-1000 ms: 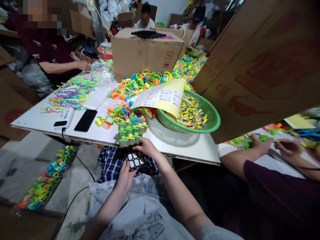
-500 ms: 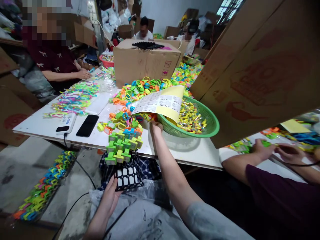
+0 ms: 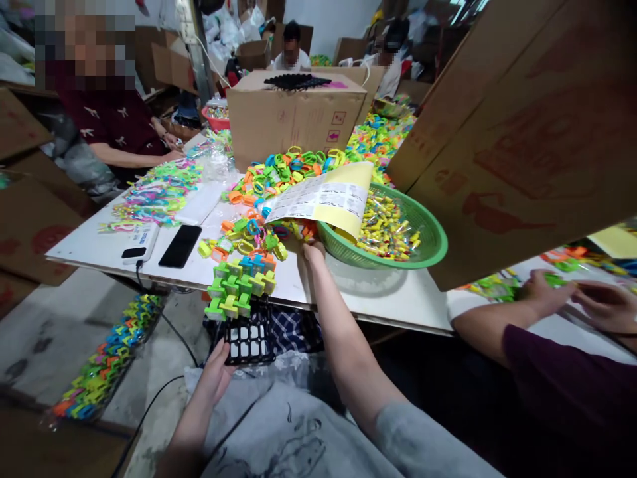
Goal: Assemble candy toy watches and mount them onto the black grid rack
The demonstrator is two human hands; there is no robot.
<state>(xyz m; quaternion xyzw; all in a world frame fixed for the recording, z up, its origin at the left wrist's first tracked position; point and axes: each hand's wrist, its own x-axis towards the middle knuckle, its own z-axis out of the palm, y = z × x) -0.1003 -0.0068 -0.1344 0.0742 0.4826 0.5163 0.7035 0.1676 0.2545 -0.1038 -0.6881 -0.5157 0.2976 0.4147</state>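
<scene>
My left hand (image 3: pixel 216 368) grips the near edge of a black grid tray (image 3: pixel 247 342) over my lap. White squares show in the tray's near cells, and green, yellow and blue toy pieces (image 3: pixel 231 289) stand in its far part. My right hand (image 3: pixel 313 253) is at the pile of colourful toy rings (image 3: pixel 249 232), under the edge of a sheet of labels (image 3: pixel 318 199). Its fingertips are hidden there, so what they touch cannot be made out. The sheet leans over a green basket (image 3: pixel 432 245) of small yellow candy-like pieces (image 3: pixel 393 232).
A black phone (image 3: pixel 180 245) and a white device (image 3: pixel 144 242) lie on the white table (image 3: pixel 94 245). Behind the pile stands a cardboard box (image 3: pixel 293 123); a larger carton (image 3: pixel 497 153) leans at the right. A co-worker's hands (image 3: pixel 562 299) are at far right.
The view has shifted slightly. My left hand and the tray have moved a little left relative to the table edge. My right hand stays at the pile beside the basket.
</scene>
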